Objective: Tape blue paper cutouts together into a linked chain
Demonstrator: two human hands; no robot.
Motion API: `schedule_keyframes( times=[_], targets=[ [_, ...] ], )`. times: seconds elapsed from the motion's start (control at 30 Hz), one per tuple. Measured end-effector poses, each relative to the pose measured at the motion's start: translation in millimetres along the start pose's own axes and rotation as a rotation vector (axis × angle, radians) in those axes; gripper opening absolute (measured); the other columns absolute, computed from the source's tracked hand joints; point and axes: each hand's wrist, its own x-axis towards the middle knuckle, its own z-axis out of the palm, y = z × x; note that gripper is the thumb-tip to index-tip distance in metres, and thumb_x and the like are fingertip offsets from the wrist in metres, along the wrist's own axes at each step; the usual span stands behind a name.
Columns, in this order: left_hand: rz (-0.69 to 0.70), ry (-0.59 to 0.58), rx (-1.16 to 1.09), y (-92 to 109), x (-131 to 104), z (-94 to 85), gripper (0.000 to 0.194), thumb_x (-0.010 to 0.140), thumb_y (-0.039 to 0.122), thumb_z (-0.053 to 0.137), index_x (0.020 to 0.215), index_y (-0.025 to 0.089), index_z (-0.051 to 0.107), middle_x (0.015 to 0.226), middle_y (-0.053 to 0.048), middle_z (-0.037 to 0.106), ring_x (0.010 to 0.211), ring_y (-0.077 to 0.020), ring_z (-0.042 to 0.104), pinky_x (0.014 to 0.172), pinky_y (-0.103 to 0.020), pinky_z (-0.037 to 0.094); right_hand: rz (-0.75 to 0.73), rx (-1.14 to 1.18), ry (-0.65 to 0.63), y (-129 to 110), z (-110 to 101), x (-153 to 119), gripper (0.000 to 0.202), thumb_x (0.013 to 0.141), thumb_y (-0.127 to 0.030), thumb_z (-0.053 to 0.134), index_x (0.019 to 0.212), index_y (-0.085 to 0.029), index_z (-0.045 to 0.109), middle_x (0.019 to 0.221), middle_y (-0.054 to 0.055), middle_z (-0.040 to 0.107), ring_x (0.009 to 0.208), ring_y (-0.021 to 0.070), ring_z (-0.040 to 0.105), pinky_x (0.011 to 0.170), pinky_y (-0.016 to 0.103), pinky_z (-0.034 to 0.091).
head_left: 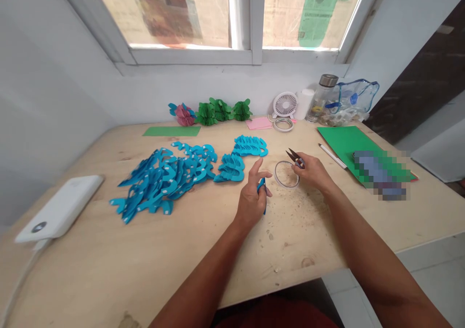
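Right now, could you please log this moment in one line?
left hand: holds blue paper; right hand: holds scissors; blue cutouts: heaped on table

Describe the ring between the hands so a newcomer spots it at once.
On the table, find the left hand and right hand. In the gap between them, just below the scissors in the picture, is a thin pale ring. Unlike the other ring, in front of the fan, this one is close to the fingers.

Blue cutouts (167, 178): blocking left of left hand (253, 195)
Ring (286, 187): obstructing left of right hand (311, 170)
Tabletop (298, 241): passable behind both
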Motion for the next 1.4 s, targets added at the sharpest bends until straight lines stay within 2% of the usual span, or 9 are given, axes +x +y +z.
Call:
schedule_keyframes(
  times=[0.13, 0.3, 0.43, 0.53, 0.77, 0.93, 1.1, 1.23, 1.4],
  targets=[
    [-0.042, 0.062, 0.009, 3.6, -1.0, 0.6, 0.05, 0.08, 0.012, 0.044, 0.126, 0.028, 0.04, 0.105, -0.004, 0.056, 0.051, -0.0037, 0.049, 0.053, -0.02, 0.044, 0.008, 0.0, -0.005, -0.9, 0.4, -0.4, 0.026, 0.073, -0.024, 0.051, 0.097, -0.018, 0.06, 0.078, 0.004, 0.064, 0.064, 0.0145, 0.053, 0.057, 0.022, 0.034],
    [0.003, 0.11, 0.116, 6.6, -0.8, -0.2, 0.039, 0.079, 0.011, 0.044, 0.116, 0.023, 0.048, 0.099, -0.003, 0.058, 0.05, -0.004, 0.046, 0.055, -0.02, 0.042, -0.004, -0.003, -0.01, -1.7, 0.7, 0.2, 0.026, 0.073, -0.024, 0.052, 0.097, -0.018, 0.06, 0.078, 0.004, 0.065, 0.066, 0.0153, 0.055, 0.057, 0.022, 0.033],
    [0.061, 0.101, 0.216, 5.9, -0.6, -0.8, 0.028, 0.08, 0.008, 0.04, 0.1, 0.02, 0.054, 0.102, -0.003, 0.06, 0.055, -0.0051, 0.048, 0.062, -0.021, 0.042, -0.01, 0.005, 0.002, -1.7, 1.4, 0.0, 0.028, 0.073, -0.024, 0.053, 0.099, -0.018, 0.06, 0.078, 0.004, 0.065, 0.066, 0.0153, 0.055, 0.056, 0.022, 0.034],
    [0.063, 0.061, 0.257, 3.6, -0.6, -1.1, 0.026, 0.079, 0.006, 0.039, 0.095, 0.019, 0.055, 0.095, -0.002, 0.062, 0.054, -0.0053, 0.047, 0.06, -0.02, 0.041, -0.015, 0.007, 0.004, -1.8, 2.0, -0.6, 0.028, 0.073, -0.025, 0.052, 0.099, -0.018, 0.06, 0.078, 0.004, 0.065, 0.066, 0.0152, 0.055, 0.057, 0.022, 0.034],
    [0.059, -0.018, 0.314, -1.5, 0.4, -1.3, 0.047, 0.077, 0.005, 0.04, 0.122, 0.019, 0.044, 0.083, 0.0, 0.064, 0.059, -0.0077, 0.051, 0.062, -0.019, 0.042, -0.035, 0.023, 0.009, -3.3, 3.8, -0.9, 0.027, 0.073, -0.024, 0.052, 0.098, -0.018, 0.061, 0.075, 0.003, 0.065, 0.063, 0.0142, 0.054, 0.056, 0.022, 0.034],
    [0.061, -0.073, 0.348, -2.6, 0.1, -0.4, 0.04, 0.082, 0.013, 0.042, 0.121, 0.02, 0.048, 0.082, 0.0, 0.063, 0.057, -0.007, 0.052, 0.059, -0.018, 0.042, -0.04, 0.042, 0.002, -5.7, 4.3, -2.2, 0.028, 0.072, -0.024, 0.053, 0.099, -0.019, 0.061, 0.076, 0.002, 0.065, 0.064, 0.014, 0.055, 0.057, 0.021, 0.035],
    [0.143, -0.109, 0.572, 2.5, -3.0, 2.4, 0.028, 0.084, 0.022, 0.046, 0.109, 0.021, 0.059, 0.086, -0.003, 0.063, 0.073, -0.0116, 0.059, 0.065, -0.021, 0.044, -0.061, 0.035, -0.003, -9.0, 5.2, -4.3, 0.027, 0.073, -0.023, 0.053, 0.098, -0.019, 0.061, 0.077, 0.002, 0.066, 0.063, 0.0139, 0.055, 0.056, 0.021, 0.034],
    [0.189, -0.095, 0.745, 6.2, -5.1, 4.5, 0.029, 0.086, 0.025, 0.045, 0.111, 0.024, 0.059, 0.092, -0.003, 0.062, 0.075, -0.0128, 0.06, 0.061, -0.022, 0.043, -0.059, 0.031, -0.007, -9.5, 5.5, -4.3, 0.027, 0.073, -0.023, 0.052, 0.098, -0.019, 0.061, 0.077, 0.002, 0.066, 0.063, 0.014, 0.055, 0.055, 0.021, 0.034],
    [0.215, -0.075, 0.831, 8.1, -6.0, 5.2, 0.03, 0.087, 0.026, 0.044, 0.114, 0.027, 0.057, 0.091, -0.002, 0.06, 0.069, -0.0112, 0.058, 0.057, -0.021, 0.041, -0.046, 0.016, -0.026, -10.6, 6.0, -3.8, 0.028, 0.073, -0.024, 0.052, 0.099, -0.019, 0.061, 0.078, 0.002, 0.066, 0.065, 0.0146, 0.056, 0.057, 0.022, 0.035]
  ],
)
